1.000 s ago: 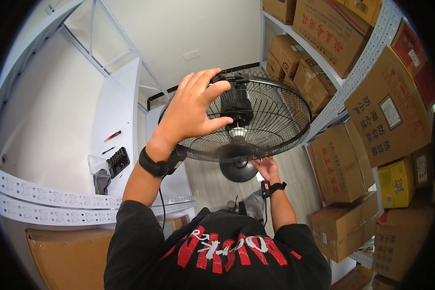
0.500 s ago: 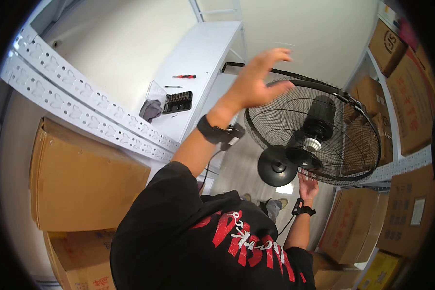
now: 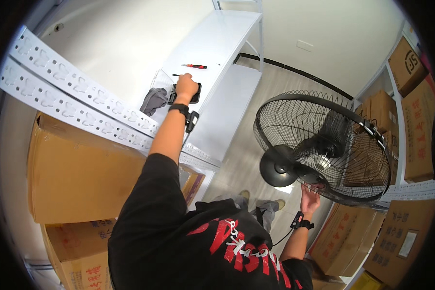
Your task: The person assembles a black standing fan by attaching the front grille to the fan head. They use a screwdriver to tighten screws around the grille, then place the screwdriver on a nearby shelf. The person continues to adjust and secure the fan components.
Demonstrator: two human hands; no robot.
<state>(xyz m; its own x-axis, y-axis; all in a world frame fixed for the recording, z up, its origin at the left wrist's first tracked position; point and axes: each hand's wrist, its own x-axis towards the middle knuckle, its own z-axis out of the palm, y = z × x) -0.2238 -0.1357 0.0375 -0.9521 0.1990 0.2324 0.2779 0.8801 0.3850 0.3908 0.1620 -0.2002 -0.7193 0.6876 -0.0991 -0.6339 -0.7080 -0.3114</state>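
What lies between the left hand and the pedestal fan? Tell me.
In the head view: the right end of the black bit case, the edge of the white upper shelf, the lower shelf, then a strip of grey floor.

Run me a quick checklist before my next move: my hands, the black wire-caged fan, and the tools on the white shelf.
1. Left hand at the black rectangular tool case: ok, partly covering it in this view.
2. Left hand gripping a piece: cannot tell, its fingertips are hidden.
3. Right hand at the black wire-caged fan: ok, at its near edge.
4. Right hand's hold firm: cannot tell.
5. Slim red-and-black screwdriver in sight: ok, lying on the white shelf.
6. Crumpled grey cloth well away from the case: not ok, right beside it.
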